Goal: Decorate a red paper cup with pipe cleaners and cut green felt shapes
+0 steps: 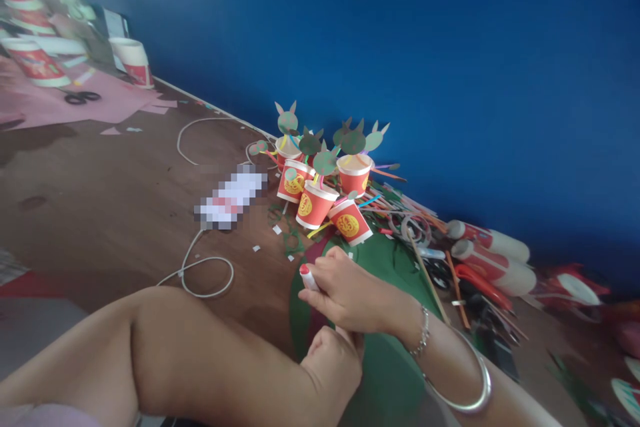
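My right hand (343, 290), with bracelets at the wrist, is closed around a white marker (309, 277) whose red end points up past the thumb. Just below it, my left hand (334, 370) is curled into a fist, touching or nearly touching the right; whatever its fingers hold is hidden. Both hands are over a dark green paper sheet (385, 373) with a rounded edge. Beyond them stand red paper cups (317, 205) with straws and green paper animal heads (353, 141) sticking out. One cup (351, 223) leans to the side.
A pixelated white object (233, 197) and a white cable (220, 260) lie left of the cups. Straws (395, 203), tape rolls (415, 230) and stacked cups (493, 270) crowd the right. Pink paper (115, 97), scissors (83, 97) and more cups sit far left. A blue wall (425, 33) rises behind.
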Action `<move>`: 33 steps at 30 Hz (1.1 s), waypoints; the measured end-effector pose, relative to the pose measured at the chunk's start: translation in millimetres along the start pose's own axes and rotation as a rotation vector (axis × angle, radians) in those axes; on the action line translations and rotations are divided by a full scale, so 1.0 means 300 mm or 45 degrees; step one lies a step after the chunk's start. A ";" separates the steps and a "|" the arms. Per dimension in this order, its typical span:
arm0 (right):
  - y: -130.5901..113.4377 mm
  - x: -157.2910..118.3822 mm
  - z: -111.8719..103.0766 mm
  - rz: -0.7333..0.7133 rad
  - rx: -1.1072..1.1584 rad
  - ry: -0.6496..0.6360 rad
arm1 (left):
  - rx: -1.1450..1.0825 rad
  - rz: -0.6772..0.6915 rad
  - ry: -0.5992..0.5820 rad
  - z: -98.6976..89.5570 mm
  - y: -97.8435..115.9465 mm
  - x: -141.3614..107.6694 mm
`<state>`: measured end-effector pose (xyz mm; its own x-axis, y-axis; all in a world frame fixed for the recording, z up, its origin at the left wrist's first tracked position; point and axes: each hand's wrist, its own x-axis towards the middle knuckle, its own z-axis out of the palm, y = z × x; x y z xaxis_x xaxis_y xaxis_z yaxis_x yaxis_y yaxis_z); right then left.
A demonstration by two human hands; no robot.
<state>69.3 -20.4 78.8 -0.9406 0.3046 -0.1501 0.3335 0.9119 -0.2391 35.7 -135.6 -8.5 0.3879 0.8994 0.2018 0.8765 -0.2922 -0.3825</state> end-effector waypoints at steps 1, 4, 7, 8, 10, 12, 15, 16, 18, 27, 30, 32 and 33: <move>0.001 0.002 0.000 0.000 -0.003 -0.005 | -0.005 0.022 0.002 0.002 0.001 0.000; 0.002 0.008 0.001 0.002 -0.009 -0.019 | -0.031 0.097 0.000 0.003 -0.003 0.000; 0.003 0.011 0.004 0.001 -0.016 -0.040 | -0.031 0.110 -0.013 -0.002 -0.011 0.003; 0.003 0.011 0.006 -0.002 -0.019 -0.049 | -0.027 0.113 -0.014 -0.004 -0.014 0.004; 0.005 0.010 0.009 -0.006 -0.020 -0.067 | -0.014 0.115 -0.016 -0.008 -0.017 0.005; 0.005 0.011 0.009 -0.004 -0.021 -0.083 | 0.004 0.110 -0.018 -0.011 -0.018 0.005; -0.002 0.016 0.004 0.005 -0.028 -0.108 | 0.021 0.111 -0.005 -0.014 -0.020 0.003; -0.005 0.019 0.001 0.006 -0.031 -0.120 | 0.021 0.117 0.001 -0.015 -0.021 0.003; -0.014 0.026 -0.005 0.012 -0.037 -0.144 | 0.028 0.131 0.015 -0.017 -0.025 0.003; -0.010 0.049 -0.013 0.026 0.013 -0.141 | 0.079 0.145 -0.016 -0.023 -0.030 0.004; 0.007 0.051 -0.004 0.022 0.053 -0.095 | 0.102 0.155 -0.037 -0.016 -0.021 0.001; 0.020 0.050 0.004 0.026 0.102 -0.064 | 0.124 0.147 -0.035 -0.010 -0.015 0.001; 0.026 0.049 0.007 0.034 0.127 -0.052 | 0.133 0.136 -0.034 -0.008 -0.013 0.002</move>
<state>58.2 -9.4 72.6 -0.9287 0.3149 -0.1959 0.3648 0.8713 -0.3283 33.2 -134.8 -4.8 0.4687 0.8735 0.1313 0.7955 -0.3528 -0.4927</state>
